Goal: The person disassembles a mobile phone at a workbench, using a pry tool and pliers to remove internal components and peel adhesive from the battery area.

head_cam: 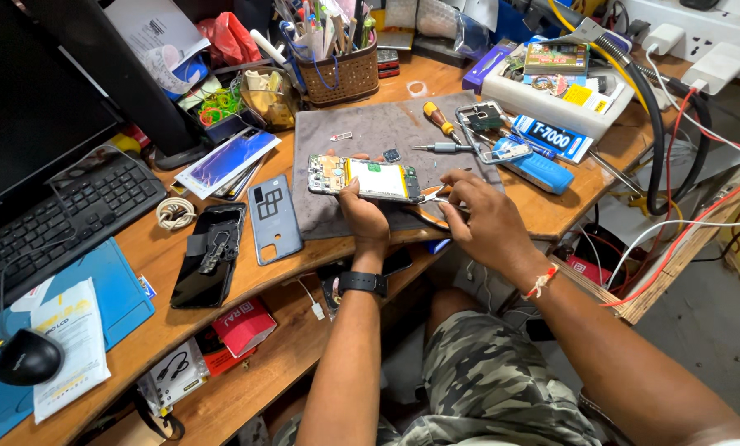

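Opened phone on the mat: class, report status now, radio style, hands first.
Left hand grips opened phone at its near edge. Right hand on orange-handled pliers beside it. Screwdrivers lie clear behind.

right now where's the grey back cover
In the head view, the grey back cover lies left of the left hand, at the grey mat's left edge, beside the black phone.

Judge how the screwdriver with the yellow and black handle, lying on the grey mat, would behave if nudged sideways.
The screwdriver has a round handle, so it would probably roll across the flat grey mat. It looks small and rigid, likely light and unbending.
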